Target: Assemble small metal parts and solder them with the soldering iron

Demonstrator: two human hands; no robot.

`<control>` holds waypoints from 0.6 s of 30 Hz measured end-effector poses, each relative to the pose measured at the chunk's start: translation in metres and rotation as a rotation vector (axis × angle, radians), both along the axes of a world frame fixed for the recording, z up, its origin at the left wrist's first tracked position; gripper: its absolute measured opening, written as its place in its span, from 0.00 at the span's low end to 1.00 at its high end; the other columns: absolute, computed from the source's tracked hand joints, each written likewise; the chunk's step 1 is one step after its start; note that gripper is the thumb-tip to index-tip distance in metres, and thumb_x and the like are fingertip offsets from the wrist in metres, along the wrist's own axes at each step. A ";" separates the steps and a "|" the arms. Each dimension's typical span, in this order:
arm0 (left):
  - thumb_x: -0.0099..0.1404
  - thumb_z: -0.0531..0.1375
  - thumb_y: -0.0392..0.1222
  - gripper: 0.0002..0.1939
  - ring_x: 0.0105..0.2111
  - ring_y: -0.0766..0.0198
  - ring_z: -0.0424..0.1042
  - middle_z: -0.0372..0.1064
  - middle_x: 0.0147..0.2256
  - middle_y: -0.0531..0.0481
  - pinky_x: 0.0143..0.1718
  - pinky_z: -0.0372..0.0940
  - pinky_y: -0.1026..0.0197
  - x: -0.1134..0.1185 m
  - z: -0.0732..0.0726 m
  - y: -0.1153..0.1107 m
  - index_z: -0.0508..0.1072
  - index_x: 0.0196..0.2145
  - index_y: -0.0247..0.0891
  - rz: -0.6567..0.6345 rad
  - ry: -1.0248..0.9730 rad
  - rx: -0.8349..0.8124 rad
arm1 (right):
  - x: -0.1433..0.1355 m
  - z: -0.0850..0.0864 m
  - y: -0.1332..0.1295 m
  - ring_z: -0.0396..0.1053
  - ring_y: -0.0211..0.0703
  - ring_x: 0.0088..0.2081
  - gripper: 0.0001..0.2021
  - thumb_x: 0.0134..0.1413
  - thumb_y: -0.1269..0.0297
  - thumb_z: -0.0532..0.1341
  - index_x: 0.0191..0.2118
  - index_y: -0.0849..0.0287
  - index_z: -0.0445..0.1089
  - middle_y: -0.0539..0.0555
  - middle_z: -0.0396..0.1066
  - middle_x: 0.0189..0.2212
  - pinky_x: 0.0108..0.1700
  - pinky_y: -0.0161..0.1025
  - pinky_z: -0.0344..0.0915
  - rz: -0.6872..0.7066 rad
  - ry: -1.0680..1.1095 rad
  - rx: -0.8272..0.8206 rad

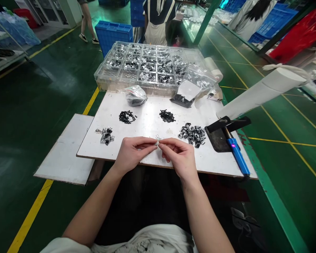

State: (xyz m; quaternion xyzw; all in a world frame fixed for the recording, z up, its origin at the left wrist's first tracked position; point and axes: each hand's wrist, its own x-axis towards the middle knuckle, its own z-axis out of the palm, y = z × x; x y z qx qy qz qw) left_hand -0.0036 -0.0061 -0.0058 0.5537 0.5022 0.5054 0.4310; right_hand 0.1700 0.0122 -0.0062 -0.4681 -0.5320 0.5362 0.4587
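Near the front edge of the white board (147,105), my left hand (133,151) and my right hand (179,154) meet at their fingertips. Both pinch a small metal part (157,141), whose details are too small to make out. Beyond them lie two heaps of small black pieces, one on the left (127,117) and one on the right (167,116). A pile of black and silver clips (193,134) is right of my right hand. Several similar shiny pieces (106,136) sit left of my left hand.
A clear compartment box (126,75) full of small parts stands at the back. Plastic bags (136,95) of parts lie before it. On the right are a blue electric screwdriver (238,156) in a black holder and a white roll (263,92). A person (158,24) is beyond the box.
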 end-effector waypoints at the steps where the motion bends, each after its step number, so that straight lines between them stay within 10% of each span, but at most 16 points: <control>1: 0.59 0.70 0.39 0.10 0.38 0.57 0.82 0.83 0.37 0.48 0.43 0.78 0.59 0.000 0.000 0.000 0.84 0.39 0.38 -0.001 0.012 0.010 | 0.000 0.000 0.000 0.61 0.34 0.17 0.08 0.50 0.60 0.71 0.35 0.58 0.80 0.47 0.68 0.16 0.20 0.34 0.60 -0.005 0.007 -0.001; 18: 0.60 0.70 0.38 0.10 0.37 0.57 0.83 0.83 0.36 0.48 0.43 0.79 0.60 0.001 -0.002 0.000 0.83 0.40 0.35 -0.016 0.013 0.011 | 0.001 -0.002 -0.001 0.62 0.32 0.22 0.07 0.55 0.60 0.69 0.39 0.55 0.82 0.51 0.75 0.30 0.22 0.34 0.56 0.043 -0.019 0.050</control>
